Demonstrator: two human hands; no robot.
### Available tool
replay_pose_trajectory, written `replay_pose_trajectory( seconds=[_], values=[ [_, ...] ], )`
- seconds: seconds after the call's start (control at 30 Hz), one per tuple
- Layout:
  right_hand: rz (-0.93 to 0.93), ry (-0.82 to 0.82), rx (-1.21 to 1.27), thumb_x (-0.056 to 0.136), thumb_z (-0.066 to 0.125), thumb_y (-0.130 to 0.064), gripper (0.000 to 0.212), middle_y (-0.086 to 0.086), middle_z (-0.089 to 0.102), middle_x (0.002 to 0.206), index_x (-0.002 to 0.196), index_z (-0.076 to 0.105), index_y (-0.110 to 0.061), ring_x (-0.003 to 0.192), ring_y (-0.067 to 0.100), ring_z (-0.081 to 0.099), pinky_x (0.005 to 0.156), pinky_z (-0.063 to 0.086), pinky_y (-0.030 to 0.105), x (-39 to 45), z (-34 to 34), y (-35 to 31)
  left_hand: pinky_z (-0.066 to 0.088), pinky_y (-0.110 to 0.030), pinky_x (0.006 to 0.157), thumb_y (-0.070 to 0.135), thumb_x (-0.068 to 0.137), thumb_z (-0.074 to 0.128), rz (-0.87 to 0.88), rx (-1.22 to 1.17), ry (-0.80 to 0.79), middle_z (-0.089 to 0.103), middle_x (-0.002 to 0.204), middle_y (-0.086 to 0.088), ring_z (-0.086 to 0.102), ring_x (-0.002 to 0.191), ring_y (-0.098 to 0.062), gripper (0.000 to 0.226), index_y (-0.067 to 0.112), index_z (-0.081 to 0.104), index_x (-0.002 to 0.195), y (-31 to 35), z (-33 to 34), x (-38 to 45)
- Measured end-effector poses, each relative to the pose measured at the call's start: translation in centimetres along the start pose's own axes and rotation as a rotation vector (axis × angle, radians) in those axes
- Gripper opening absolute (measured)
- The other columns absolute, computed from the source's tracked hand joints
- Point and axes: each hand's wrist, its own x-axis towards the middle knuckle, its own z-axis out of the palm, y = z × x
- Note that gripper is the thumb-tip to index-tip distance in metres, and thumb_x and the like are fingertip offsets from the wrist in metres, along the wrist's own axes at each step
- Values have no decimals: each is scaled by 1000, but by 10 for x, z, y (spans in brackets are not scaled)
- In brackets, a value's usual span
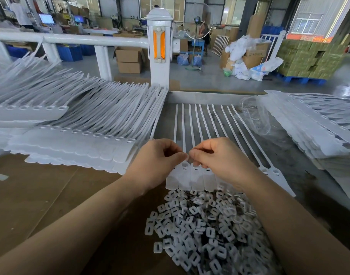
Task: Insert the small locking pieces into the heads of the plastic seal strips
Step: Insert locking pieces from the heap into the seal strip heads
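Both hands meet over the row of strip heads point(192, 172) at bench centre. Left hand point(158, 161) and right hand point(219, 157) have fingers curled, tips touching at one spot just above the heads. They appear to pinch a single locking piece between them; the piece itself is hidden by the fingertips, so I cannot confirm it.

Step in hand, as judged: seating one piece in a head socket. To do it well: square the piece to the slot first, then press straight down so it does not cock. Steady the neighbouring heads so the joined row does not slide. Work along the row in order, so no head is skipped.

Materials: the strips point(202, 122) are white plastic, thin, flat and flexible, fanning away from the heads toward the far bench edge. Heads are flat rounded tabs, each with a small dark slot, joined side by side. The loose pieces point(202, 231) are small translucent-white rounded squares with a rectangular hole, heaped on brown cardboard point(41, 187) just near of the heads. Further strip stacks point(74, 120) lie left, and more in clear bags point(309, 124) right.
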Motion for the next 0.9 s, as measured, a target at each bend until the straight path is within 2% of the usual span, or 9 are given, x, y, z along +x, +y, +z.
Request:
replay_pose_trajectory(
  seconds=[0.1,0.17,0.27,0.37,0.53,0.7,0.83,0.9],
  values=[
    [65,-45,-165,96,60,-39,17,-11,72,85,104,70,-28,77,6,69,70,57,29,0,0,2,37,-10,44,25,91,64,-95,43,99,60,64,7,53,48,2,14,23,61,78,-1,0,5],
    [93,-90,-210,96,60,-41,19,-8,72,89,104,70,-28,80,13,70,76,59,36,-1,1,2,37,-13,44,22,93,61,-218,50,70,61,65,5,52,49,-2,13,21,59,80,-3,-1,9],
    [89,-103,-216,95,61,-42,15,-10,71,88,99,69,-30,81,12,69,77,57,33,-1,0,2,32,-18,37,18,95,60,-396,-25,-50,60,67,-1,46,47,-10,10,16,59,85,-4,1,13],
    [80,-112,-221,95,61,-41,10,-11,70,85,90,64,-34,80,13,69,73,55,30,-1,-1,1,29,-17,34,16,96,57,-470,-8,-97,58,68,-4,43,45,-13,10,15,58,86,-5,3,16],
    [80,-116,-223,96,60,-41,12,-14,69,88,98,67,-31,77,6,66,65,51,23,-1,-1,1,28,-18,33,12,95,53,-495,20,-108,56,67,-7,41,43,-14,8,12,58,88,-7,5,21],
    [77,-114,-227,96,60,-42,13,-13,68,88,98,67,-30,79,7,66,67,51,25,-1,-1,1,32,-17,31,9,93,54,-454,77,-137,53,63,-3,43,44,-11,7,7,54,87,-5,3,23],
    [72,-111,-226,95,60,-42,13,-13,68,87,96,67,-31,78,7,65,67,50,25,-1,-1,2,37,-22,48,13,93,53,-433,190,-162,62,82,-13,49,61,-20,9,7,59,97,-2,3,22],
    [71,-111,-230,95,60,-43,11,-13,68,87,94,65,-33,78,7,65,67,50,25,-1,0,2,36,-22,45,16,95,54,-420,223,-178,61,75,-9,48,57,-18,15,4,62,97,-1,2,22]
  ],
)
